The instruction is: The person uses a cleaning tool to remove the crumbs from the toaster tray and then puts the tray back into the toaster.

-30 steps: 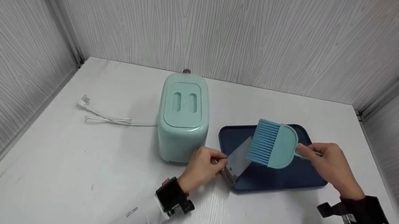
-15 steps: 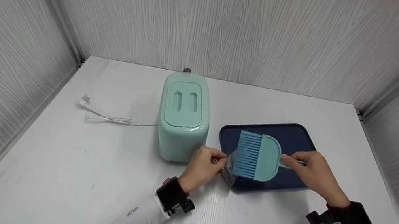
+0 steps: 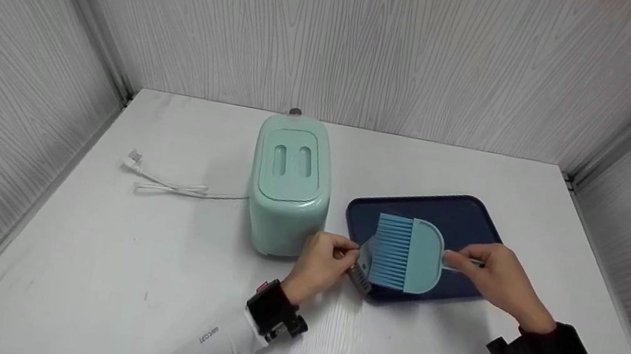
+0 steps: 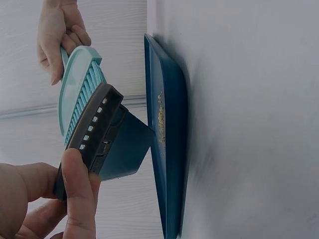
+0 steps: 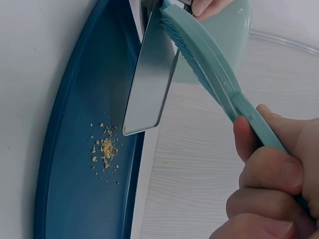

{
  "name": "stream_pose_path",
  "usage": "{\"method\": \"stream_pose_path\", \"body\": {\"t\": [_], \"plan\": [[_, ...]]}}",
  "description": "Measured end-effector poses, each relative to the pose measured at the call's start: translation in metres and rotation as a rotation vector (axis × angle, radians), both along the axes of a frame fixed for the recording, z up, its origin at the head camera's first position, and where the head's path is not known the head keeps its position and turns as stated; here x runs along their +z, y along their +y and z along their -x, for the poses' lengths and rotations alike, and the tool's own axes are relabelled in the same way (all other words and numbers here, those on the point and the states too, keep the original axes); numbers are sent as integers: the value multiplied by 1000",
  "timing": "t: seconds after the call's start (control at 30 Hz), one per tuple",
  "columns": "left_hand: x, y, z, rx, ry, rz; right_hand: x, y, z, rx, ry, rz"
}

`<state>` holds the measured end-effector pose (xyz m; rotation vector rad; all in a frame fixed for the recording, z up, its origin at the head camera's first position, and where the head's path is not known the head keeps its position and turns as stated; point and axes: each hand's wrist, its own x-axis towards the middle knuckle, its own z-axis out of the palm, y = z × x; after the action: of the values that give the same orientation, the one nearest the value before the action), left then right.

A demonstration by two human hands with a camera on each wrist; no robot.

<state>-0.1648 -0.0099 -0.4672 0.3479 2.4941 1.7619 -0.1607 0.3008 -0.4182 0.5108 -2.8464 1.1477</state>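
My left hand (image 3: 322,263) pinches the dark slotted edge of a toaster crumb tray (image 5: 147,84), a thin metal sheet tilted down over a navy blue tray (image 3: 455,212). In my right hand (image 3: 505,280) is the handle of a mint-green brush (image 3: 426,258) with blue bristles. The bristles lie at the crumb tray's upper part, near its slotted edge, and hide much of it in the head view. Yellowish crumbs (image 5: 106,149) lie scattered on the navy tray, below the sheet's lower end.
A mint-green toaster (image 3: 292,167) stands left of the navy tray, close to my left hand. Its white cord (image 3: 187,189) runs left across the white table (image 3: 117,272) to a plug. Grey wood-grain panels (image 3: 337,41) rise behind and at both sides.
The brush in my right hand has moved left and nearer to me, from over the navy tray onto the crumb tray. My left hand holds still.
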Motion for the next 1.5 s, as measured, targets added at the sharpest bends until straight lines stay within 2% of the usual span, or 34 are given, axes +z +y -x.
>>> {"method": "stream_pose_path", "body": {"t": [0.27,0.57,0.9,1.23,1.5], "plan": [[1,0,0,8,17,14,-1,5,0,1,18,-25],[-1,0,-1,-5,9,-21,1,9,3,20,68,-24],[0,-1,-1,-4,-14,-37,3,13,5,-20,100,-73],[1,-1,-2,-7,17,-25,3,17,9,-47,127,-105],[2,-1,-3,-14,5,-31,2,20,13,-82,119,-118]]}}
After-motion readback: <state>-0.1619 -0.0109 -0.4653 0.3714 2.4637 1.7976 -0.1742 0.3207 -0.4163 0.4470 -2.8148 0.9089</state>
